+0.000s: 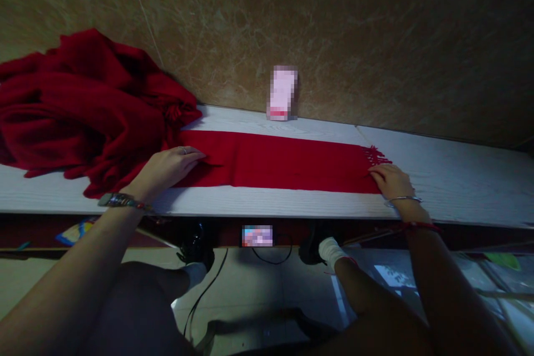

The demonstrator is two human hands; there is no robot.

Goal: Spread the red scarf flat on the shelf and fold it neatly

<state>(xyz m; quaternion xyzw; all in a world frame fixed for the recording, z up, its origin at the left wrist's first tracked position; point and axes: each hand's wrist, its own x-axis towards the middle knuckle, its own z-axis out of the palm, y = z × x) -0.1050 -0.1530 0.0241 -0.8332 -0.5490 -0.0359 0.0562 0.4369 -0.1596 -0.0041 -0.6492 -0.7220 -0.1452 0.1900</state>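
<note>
A red scarf with fringed ends lies as a long flat strip along the narrow white board. My left hand rests on the strip's left part, fingers closed on the cloth, where a small crease shows at the fingertips. At the strip's right end, beside the fringe, my right hand pinches the near corner between thumb and fingers. To the left, a large heap of loose red cloth with some fringe lies bunched up, adjoining the strip.
The white board runs along a brown marbled wall. A blurred pink-and-white item leans on the wall behind the scarf. Below the board's front edge are a lit phone screen, a black cable and my feet.
</note>
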